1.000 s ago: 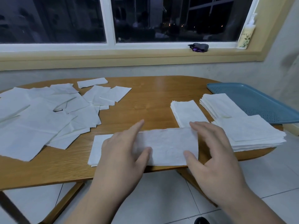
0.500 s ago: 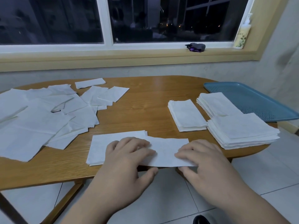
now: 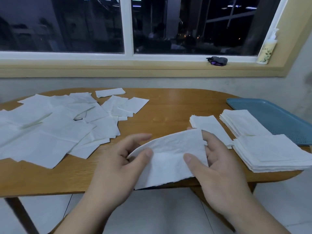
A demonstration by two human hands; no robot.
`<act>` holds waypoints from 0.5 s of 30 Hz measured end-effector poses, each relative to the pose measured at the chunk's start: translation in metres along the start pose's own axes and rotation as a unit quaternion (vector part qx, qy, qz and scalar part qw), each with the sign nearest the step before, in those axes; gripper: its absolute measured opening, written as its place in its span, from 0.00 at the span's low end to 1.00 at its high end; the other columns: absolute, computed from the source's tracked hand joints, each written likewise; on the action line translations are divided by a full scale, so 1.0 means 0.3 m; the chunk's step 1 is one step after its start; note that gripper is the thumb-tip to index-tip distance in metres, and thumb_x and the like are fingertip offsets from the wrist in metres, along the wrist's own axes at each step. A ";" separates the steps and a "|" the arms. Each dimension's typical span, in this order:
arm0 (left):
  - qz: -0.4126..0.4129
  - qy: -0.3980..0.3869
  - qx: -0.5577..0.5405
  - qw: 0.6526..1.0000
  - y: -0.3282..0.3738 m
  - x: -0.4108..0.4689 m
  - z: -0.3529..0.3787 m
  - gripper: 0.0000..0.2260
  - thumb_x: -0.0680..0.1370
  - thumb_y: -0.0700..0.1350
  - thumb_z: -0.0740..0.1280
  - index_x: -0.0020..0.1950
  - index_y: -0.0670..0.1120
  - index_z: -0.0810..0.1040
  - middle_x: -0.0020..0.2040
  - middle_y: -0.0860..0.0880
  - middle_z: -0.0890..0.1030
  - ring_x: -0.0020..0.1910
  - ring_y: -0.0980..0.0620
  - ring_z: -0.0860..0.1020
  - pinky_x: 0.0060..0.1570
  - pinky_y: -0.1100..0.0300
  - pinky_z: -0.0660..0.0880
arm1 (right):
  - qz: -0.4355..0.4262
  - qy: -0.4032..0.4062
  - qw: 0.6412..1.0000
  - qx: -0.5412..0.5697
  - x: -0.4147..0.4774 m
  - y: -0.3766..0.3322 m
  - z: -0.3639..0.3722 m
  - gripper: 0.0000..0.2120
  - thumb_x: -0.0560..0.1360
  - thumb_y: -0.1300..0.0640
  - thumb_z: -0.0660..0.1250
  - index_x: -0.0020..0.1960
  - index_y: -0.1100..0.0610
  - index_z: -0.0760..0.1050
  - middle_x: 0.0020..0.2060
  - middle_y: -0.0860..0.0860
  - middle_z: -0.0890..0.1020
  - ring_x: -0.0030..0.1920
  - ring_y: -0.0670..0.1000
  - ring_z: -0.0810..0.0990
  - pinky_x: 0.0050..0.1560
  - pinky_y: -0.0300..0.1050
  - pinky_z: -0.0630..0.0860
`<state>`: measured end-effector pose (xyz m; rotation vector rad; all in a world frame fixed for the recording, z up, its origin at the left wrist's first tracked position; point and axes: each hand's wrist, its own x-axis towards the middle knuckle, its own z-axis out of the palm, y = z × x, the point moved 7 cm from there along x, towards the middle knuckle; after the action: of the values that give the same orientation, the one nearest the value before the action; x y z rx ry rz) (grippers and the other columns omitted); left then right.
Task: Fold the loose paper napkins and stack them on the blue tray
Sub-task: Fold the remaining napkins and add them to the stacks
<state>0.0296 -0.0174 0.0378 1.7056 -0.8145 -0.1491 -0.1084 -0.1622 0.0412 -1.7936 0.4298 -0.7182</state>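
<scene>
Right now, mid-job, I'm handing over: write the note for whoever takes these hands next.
Left hand: pinches the left end of the napkin.
Right hand: holds its right end. The napkin is lifted over the near edge of the table, bent mid-fold.
Loose napkins: spread over the table's left side.
Done: three folded stacks on the right, at the near-left edge of the tray. I cannot tell whether any overlaps it.
Left: finish this fold, fold the loose ones, put all stacks on the tray.
</scene>
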 end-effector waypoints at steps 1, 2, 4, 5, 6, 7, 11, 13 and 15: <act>-0.021 0.010 -0.018 1.000 -0.022 0.012 -0.023 0.12 0.75 0.52 0.72 0.55 0.66 0.81 0.48 0.60 0.83 0.46 0.57 0.81 0.39 0.65 0.74 | 0.006 0.001 1.000 0.024 0.026 0.000 0.029 0.21 0.78 0.64 0.66 0.60 0.39 0.74 0.49 0.40 0.85 0.51 0.42 0.84 0.46 0.40 0.80; -0.038 0.015 -0.032 0.999 -0.042 0.022 -0.042 0.14 0.75 0.54 0.72 0.58 0.68 0.78 0.49 0.60 0.83 0.49 0.59 0.80 0.39 0.67 0.74 | 0.012 0.001 0.999 0.045 0.055 0.002 0.058 0.21 0.79 0.64 0.66 0.62 0.40 0.73 0.49 0.41 0.86 0.48 0.43 0.84 0.42 0.39 0.80; -0.075 0.022 -0.053 0.996 -0.075 0.030 -0.074 0.17 0.78 0.51 0.69 0.63 0.69 0.75 0.48 0.60 0.83 0.46 0.60 0.81 0.35 0.72 0.73 | 0.022 0.004 0.997 0.068 0.104 0.016 0.112 0.20 0.79 0.64 0.64 0.62 0.40 0.73 0.47 0.44 0.86 0.40 0.45 0.83 0.33 0.39 0.77; -0.087 0.022 -0.045 0.995 -0.086 0.029 -0.086 0.19 0.78 0.50 0.68 0.65 0.70 0.72 0.42 0.60 0.82 0.41 0.58 0.81 0.33 0.72 0.72 | 0.028 0.008 0.997 0.070 0.120 0.026 0.130 0.20 0.79 0.64 0.64 0.62 0.40 0.73 0.46 0.45 0.85 0.37 0.45 0.81 0.31 0.40 0.75; -0.091 0.021 -0.023 0.995 -0.094 0.031 -0.096 0.22 0.77 0.50 0.68 0.66 0.72 0.70 0.36 0.60 0.79 0.37 0.56 0.80 0.34 0.68 0.73 | 0.033 0.013 0.997 0.072 0.134 0.038 0.149 0.20 0.80 0.64 0.63 0.62 0.40 0.73 0.45 0.45 0.85 0.35 0.46 0.79 0.30 0.40 0.74; -0.093 0.019 0.009 0.995 -0.100 0.034 -0.106 0.25 0.77 0.50 0.69 0.67 0.74 0.66 0.33 0.60 0.78 0.35 0.55 0.78 0.37 0.64 0.73 | 0.039 0.017 0.996 0.076 0.142 0.050 0.163 0.20 0.80 0.64 0.63 0.61 0.41 0.73 0.45 0.45 0.85 0.34 0.46 0.78 0.29 0.41 0.73; -0.096 0.024 0.044 0.994 -0.109 0.050 -0.130 0.30 0.78 0.48 0.67 0.64 0.81 0.60 0.45 0.62 0.84 0.41 0.59 0.80 0.43 0.59 0.72 | 0.054 0.017 0.995 0.076 0.151 0.093 0.186 0.20 0.80 0.63 0.62 0.64 0.40 0.71 0.43 0.48 0.86 0.32 0.49 0.75 0.29 0.46 0.70; -0.090 0.028 0.061 0.994 -0.111 0.061 -0.136 0.30 0.78 0.49 0.66 0.62 0.83 0.59 0.43 0.61 0.83 0.38 0.60 0.78 0.39 0.65 0.70 | 0.043 0.027 0.997 0.055 0.153 0.105 0.173 0.25 0.80 0.60 0.63 0.70 0.36 0.66 0.39 0.55 0.84 0.32 0.54 0.72 0.30 0.54 0.68; -0.081 0.024 0.072 0.994 -0.125 0.072 -0.144 0.27 0.78 0.50 0.66 0.63 0.81 0.63 0.36 0.54 0.78 0.33 0.60 0.73 0.33 0.70 0.67 | 0.018 0.025 1.000 0.004 0.150 0.103 0.163 0.30 0.80 0.59 0.63 0.71 0.30 0.62 0.37 0.62 0.78 0.31 0.57 0.68 0.31 0.56 0.68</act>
<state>0.0837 0.0076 0.0244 1.9055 -0.6643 -0.1630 -0.0406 -0.1645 0.0135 -1.7593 0.4907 -0.7406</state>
